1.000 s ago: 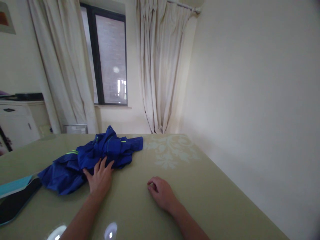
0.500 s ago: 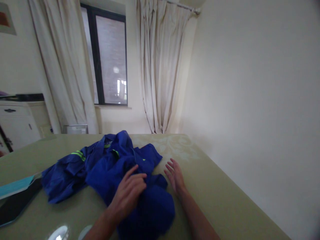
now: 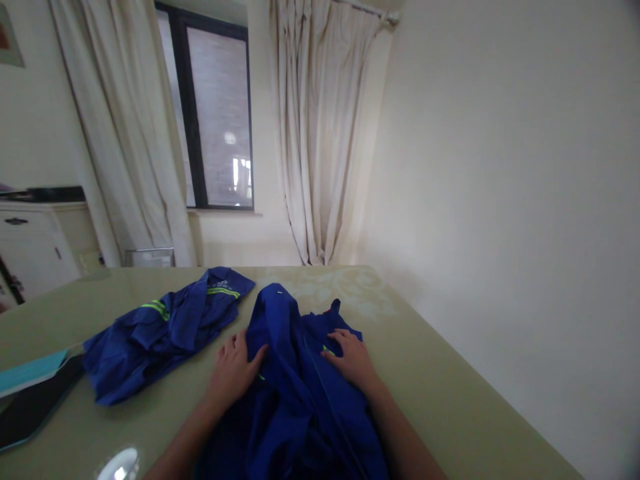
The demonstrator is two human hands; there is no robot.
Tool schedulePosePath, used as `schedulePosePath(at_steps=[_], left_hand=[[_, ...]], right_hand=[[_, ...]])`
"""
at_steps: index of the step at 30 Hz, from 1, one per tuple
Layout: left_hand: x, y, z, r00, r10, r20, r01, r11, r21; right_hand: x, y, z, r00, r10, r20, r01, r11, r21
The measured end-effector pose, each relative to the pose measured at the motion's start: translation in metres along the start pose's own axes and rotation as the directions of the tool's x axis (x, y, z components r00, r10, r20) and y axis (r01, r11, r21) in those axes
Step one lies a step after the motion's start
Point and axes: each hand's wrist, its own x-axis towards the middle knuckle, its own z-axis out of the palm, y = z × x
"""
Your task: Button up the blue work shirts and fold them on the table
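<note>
A blue work jacket (image 3: 300, 400) lies rumpled on the table in front of me, with a raised fold in its middle and small bits of yellow-green trim. On its left edge rests my left hand (image 3: 233, 370), thumb apart from the fingers. My right hand (image 3: 353, 360) lies over the upper right part of the jacket, beside a yellow-green strip, with its fingers spread and slightly bent. Neither hand shows a clear grip on the cloth. To the left lies a second blue garment (image 3: 165, 327) with yellow-green stripes, apart from the jacket.
The greenish table (image 3: 440, 393) runs along a white wall on the right. At its left edge are a light-blue flat item (image 3: 33, 373) and a dark flat object (image 3: 37, 407). A shiny round spot (image 3: 119, 465) shows at the front. Curtains and a window stand behind.
The jacket has come away from the striped garment, towards me and to the right, and is more spread out. My left hand has moved to its left edge; my right hand now rests on it.
</note>
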Motion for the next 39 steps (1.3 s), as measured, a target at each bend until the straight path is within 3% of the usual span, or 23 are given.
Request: schedulePosePath(at_steps=[3,6,8,9,11,13,15,17,20,21,22,23,25,26,27,29,32,33,35,37,39], left_hand=[[0.008,-0.016,0.0,0.985,-0.101,0.14,0.138,0.95,-0.281],[0.009,-0.018,-0.006,0.926,-0.047,0.373,0.294,0.711,-0.639],[0.006,-0.015,-0.008,0.874,-0.022,0.486,0.415,0.556,-0.72],[0.003,-0.012,-0.008,0.843,-0.022,0.538,0.464,0.535,-0.706],[-0.003,-0.005,-0.006,0.784,-0.028,0.621,0.503,0.616,-0.607],[-0.011,0.006,-0.004,0.763,0.056,0.645,0.386,0.76,-0.523],[-0.016,0.018,-0.004,0.784,0.217,0.581,0.145,0.847,-0.511],[-0.017,0.028,-0.009,0.813,0.33,0.48,-0.064,0.87,-0.489],[-0.007,0.029,-0.029,0.932,0.279,0.231,-0.183,0.913,-0.365],[-0.002,0.024,-0.038,0.972,0.22,0.078,-0.187,0.933,-0.308],[0.003,0.017,-0.048,0.983,0.149,-0.109,-0.171,0.956,-0.239],[0.008,0.009,-0.058,0.951,0.079,-0.3,-0.133,0.977,-0.167],[0.015,-0.008,-0.073,0.822,0.011,-0.569,-0.034,0.999,-0.029],[0.017,-0.016,-0.077,0.788,0.024,-0.615,0.004,0.999,0.044],[0.017,-0.023,-0.078,0.79,0.053,-0.611,0.025,0.993,0.117],[0.016,-0.03,-0.069,0.86,0.106,-0.499,0.024,0.969,0.246],[0.008,-0.029,-0.038,0.971,0.163,-0.174,-0.105,0.947,0.303],[0.005,-0.027,-0.024,0.979,0.195,-0.051,-0.174,0.944,0.28],[0.0,-0.024,0.001,0.951,0.273,0.146,-0.299,0.932,0.204],[0.0,-0.025,0.018,0.923,0.311,0.228,-0.349,0.925,0.15],[0.006,-0.028,0.024,0.927,0.307,0.216,-0.34,0.93,0.138]], right_hand=[[0.005,0.001,-0.004,0.996,0.086,-0.012,-0.087,0.992,-0.095],[0.007,0.016,-0.019,0.967,0.247,-0.068,-0.255,0.949,-0.187],[0.005,0.032,-0.032,0.919,0.364,-0.148,-0.39,0.891,-0.232],[0.003,0.04,-0.038,0.89,0.414,-0.194,-0.452,0.857,-0.246],[-0.001,0.053,-0.048,0.839,0.476,-0.264,-0.537,0.801,-0.265],[-0.004,0.06,-0.052,0.818,0.491,-0.299,-0.568,0.774,-0.281],[-0.004,0.061,-0.051,0.822,0.47,-0.322,-0.559,0.776,-0.293],[-0.003,0.059,-0.049,0.836,0.432,-0.338,-0.53,0.795,-0.295],[-0.001,0.059,-0.046,0.857,0.406,-0.318,-0.493,0.825,-0.275],[0.0,0.059,-0.046,0.859,0.41,-0.306,-0.491,0.83,-0.266],[0.0,0.06,-0.046,0.859,0.416,-0.299,-0.493,0.831,-0.259],[0.0,0.06,-0.045,0.855,0.422,-0.301,-0.498,0.828,-0.256],[0.001,0.06,-0.044,0.843,0.428,-0.326,-0.516,0.815,-0.265],[0.001,0.059,-0.043,0.834,0.432,-0.342,-0.528,0.805,-0.271],[0.002,0.058,-0.042,0.825,0.438,-0.357,-0.541,0.796,-0.273],[0.002,0.054,-0.041,0.804,0.451,-0.387,-0.565,0.781,-0.265],[0.002,0.044,-0.047,0.78,0.426,-0.459,-0.567,0.791,-0.23],[0.001,0.039,-0.049,0.783,0.404,-0.473,-0.549,0.806,-0.22],[-0.002,0.029,-0.055,0.809,0.394,-0.437,-0.509,0.84,-0.185],[-0.005,0.019,-0.056,0.846,0.43,-0.316,-0.488,0.863,-0.133],[-0.006,0.013,-0.052,0.883,0.429,-0.187,-0.449,0.89,-0.077]])
